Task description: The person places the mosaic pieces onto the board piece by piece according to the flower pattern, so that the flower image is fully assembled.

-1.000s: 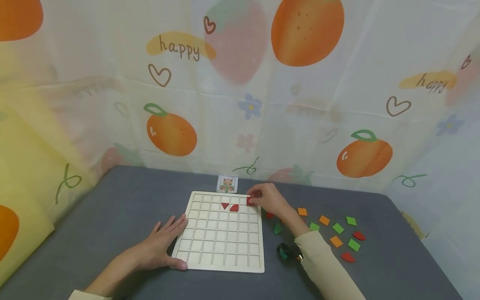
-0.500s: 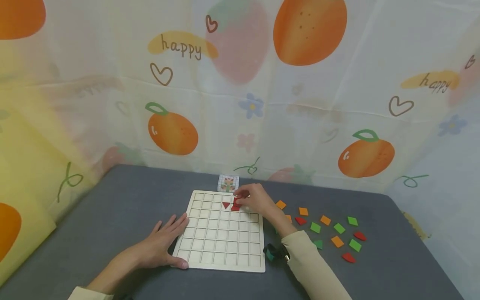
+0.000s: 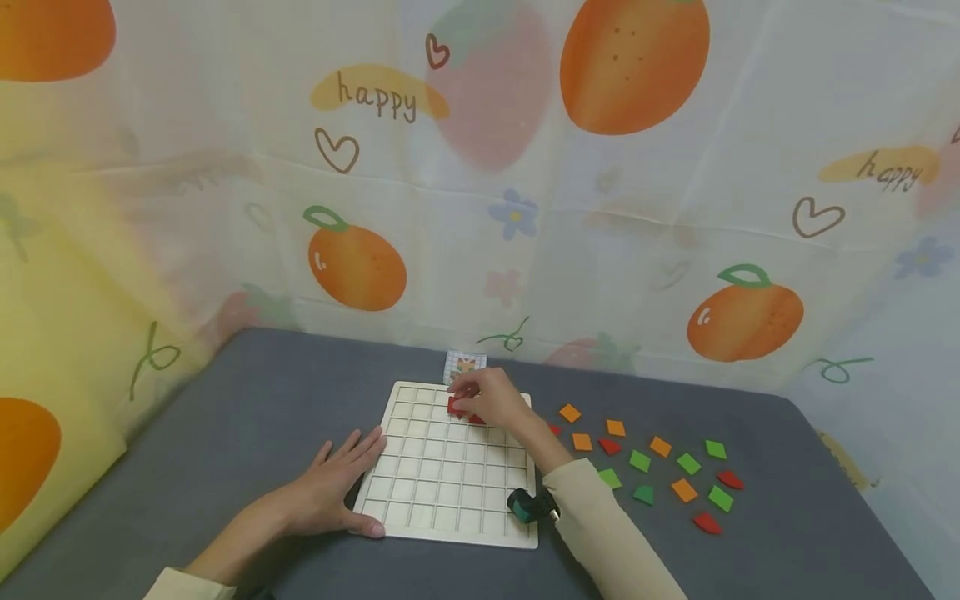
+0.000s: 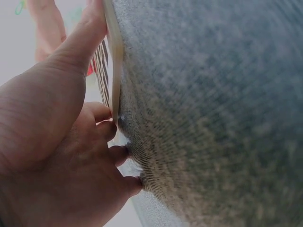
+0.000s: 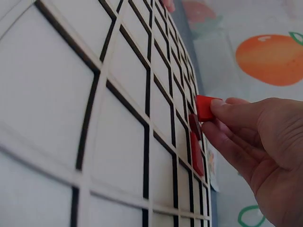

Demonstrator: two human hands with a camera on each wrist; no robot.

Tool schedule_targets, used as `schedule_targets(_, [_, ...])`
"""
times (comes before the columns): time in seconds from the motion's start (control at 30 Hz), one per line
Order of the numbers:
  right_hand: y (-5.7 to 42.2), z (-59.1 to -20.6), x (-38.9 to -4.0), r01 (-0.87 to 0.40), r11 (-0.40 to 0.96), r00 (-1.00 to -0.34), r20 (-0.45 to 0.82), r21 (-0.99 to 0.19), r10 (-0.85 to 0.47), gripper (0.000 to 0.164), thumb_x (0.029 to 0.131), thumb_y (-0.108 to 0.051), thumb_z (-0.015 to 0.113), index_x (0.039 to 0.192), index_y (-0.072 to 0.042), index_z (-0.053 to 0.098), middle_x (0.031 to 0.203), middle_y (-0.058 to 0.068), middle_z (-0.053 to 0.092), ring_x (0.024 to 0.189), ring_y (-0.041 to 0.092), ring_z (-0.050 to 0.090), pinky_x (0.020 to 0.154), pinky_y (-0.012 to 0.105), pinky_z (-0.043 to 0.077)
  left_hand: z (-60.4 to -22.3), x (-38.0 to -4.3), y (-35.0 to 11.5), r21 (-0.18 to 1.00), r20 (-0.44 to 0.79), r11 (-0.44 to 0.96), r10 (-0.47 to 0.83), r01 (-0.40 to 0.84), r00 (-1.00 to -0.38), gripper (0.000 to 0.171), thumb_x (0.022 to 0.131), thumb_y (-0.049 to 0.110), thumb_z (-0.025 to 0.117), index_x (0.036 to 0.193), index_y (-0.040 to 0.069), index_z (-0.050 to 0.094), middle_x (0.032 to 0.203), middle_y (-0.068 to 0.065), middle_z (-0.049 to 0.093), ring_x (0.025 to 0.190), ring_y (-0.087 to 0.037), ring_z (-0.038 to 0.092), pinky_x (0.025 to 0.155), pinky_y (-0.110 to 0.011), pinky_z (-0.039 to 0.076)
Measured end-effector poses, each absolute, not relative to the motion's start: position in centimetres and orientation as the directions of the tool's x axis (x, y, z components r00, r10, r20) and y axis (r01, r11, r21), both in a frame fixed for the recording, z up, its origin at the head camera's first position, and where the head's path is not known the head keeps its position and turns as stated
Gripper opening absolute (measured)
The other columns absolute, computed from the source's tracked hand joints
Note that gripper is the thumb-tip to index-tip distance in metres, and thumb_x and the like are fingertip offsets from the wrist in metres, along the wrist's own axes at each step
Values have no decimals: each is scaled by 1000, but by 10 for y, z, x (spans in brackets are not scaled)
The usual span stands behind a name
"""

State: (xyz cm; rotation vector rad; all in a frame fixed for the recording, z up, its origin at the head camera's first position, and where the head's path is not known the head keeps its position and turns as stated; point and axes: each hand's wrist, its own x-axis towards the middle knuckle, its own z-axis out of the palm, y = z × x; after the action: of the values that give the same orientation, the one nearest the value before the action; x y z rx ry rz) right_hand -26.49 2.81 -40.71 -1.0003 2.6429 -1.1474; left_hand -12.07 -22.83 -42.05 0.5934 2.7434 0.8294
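Observation:
A white gridded board (image 3: 442, 492) lies on the dark table. My left hand (image 3: 330, 492) rests along its left edge with fingers spread and straight, the thumb at the near corner. My right hand (image 3: 495, 400) is over the back rows of the board and pinches a red tile (image 5: 205, 108) between thumb and fingers. In the right wrist view, that tile overlaps a darker red piece (image 5: 195, 126), and a red piece with a curved side (image 5: 197, 155) sits beside it in the grid. From the head view my fingers partly hide these pieces.
Just behind the board lies a small card with a printed pattern (image 3: 453, 367). Scattered right of the board are orange squares (image 3: 660, 447), light green squares (image 3: 687, 463), red pieces (image 3: 707, 523) and a dark green piece (image 3: 643, 495). A printed curtain (image 3: 420, 183) hangs behind the table.
My right hand has moved left across the back of the board, carrying the red tile from the right corner past the curved red piece. The left hand stays at the board's edge.

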Motion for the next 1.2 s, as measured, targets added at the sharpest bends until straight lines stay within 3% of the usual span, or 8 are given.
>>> schedule_targets(0.97, [0,-410,-260,-544,574,-793,151,-612,-590,15,85,-1,74,100,-3,74,85,4,71,79,14,66,70,21,52,-422,-121,-226,567,-74,762,424,312,-903,119,67,57,82,152,-5,26,160,-22,18,144,-51,9,108,-71,1])
schedule_targets(1.2, [-2,-410,-259,-540,558,-791,155,-630,-592,18,82,6,74,99,0,73,86,7,72,79,15,67,71,22,53,-424,-121,-226,566,-67,763,421,313,-904,120,66,58,82,152,-5,26,160,-23,18,144,-51,9,107,-72,2])
